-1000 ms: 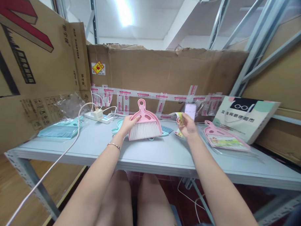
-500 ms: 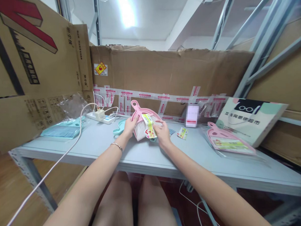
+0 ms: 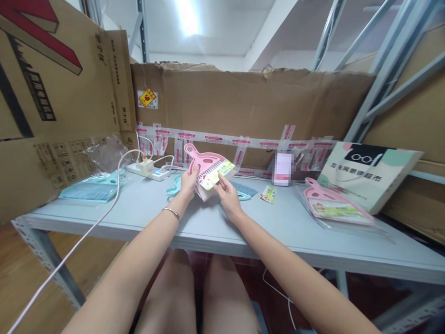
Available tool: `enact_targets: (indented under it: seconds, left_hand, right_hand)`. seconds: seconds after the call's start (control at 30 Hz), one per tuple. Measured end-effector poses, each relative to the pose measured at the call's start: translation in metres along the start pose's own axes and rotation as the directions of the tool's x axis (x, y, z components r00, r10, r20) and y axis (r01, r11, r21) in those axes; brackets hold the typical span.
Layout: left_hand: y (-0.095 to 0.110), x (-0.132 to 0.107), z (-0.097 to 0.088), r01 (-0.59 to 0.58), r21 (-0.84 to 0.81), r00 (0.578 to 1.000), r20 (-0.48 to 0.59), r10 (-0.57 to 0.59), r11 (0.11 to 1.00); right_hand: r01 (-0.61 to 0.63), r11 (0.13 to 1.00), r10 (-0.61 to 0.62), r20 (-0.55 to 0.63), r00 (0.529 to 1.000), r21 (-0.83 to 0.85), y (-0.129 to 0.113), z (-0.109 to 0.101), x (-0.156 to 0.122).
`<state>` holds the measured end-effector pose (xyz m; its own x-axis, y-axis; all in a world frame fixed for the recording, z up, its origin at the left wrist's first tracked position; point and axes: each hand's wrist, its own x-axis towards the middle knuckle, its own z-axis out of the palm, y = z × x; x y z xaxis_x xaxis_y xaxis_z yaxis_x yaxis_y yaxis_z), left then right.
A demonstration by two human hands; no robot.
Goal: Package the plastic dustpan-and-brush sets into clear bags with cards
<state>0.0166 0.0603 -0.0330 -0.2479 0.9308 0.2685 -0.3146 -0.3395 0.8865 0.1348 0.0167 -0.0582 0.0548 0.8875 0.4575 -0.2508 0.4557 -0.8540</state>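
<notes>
My left hand (image 3: 189, 181) grips a small pink dustpan with a white brush (image 3: 203, 162), held tilted above the grey table (image 3: 242, 226). My right hand (image 3: 226, 194) pinches a yellow-green printed label card (image 3: 215, 169) against the brush's front. A teal dustpan and brush (image 3: 243, 189) lies on the table just behind my hands. Another small printed card (image 3: 268, 194) lies to the right of them.
A packed pink dustpan set in a clear bag (image 3: 334, 210) lies at the right, by a printed paper bag (image 3: 368, 174). At the left are a bagged teal set (image 3: 92, 190), a power strip (image 3: 149, 172) and its white cable (image 3: 77, 244). Cardboard walls (image 3: 246, 104) enclose the back and left.
My right hand picked a label card from the right and brought it onto the pink dustpan set. The left hand has tilted the set, handle now pointing up-left.
</notes>
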Motion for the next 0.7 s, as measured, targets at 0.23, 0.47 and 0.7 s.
enact_targets:
  seconds: [0.23, 0.47, 0.7]
  left_hand:
    - [0.003, -0.001, 0.001, -0.005, -0.014, 0.997, 0.077, 0.006, 1.0]
    - [0.005, -0.001, 0.0, -0.007, -0.006, 0.994, 0.111, 0.007, 1.0]
    - [0.014, -0.002, -0.002, 0.01, 0.045, 0.981, 0.192, -0.019, 0.999]
  right_hand:
    - [0.062, 0.984, -0.028, 0.204, 0.979, -0.165, 0.008, -0.001, -0.008]
    - [0.106, 0.924, -0.02, 0.228, 0.973, -0.368, 0.009, -0.006, -0.008]
    - [0.085, 0.881, 0.024, 0.224, 0.974, -0.465, 0.004, -0.005, -0.011]
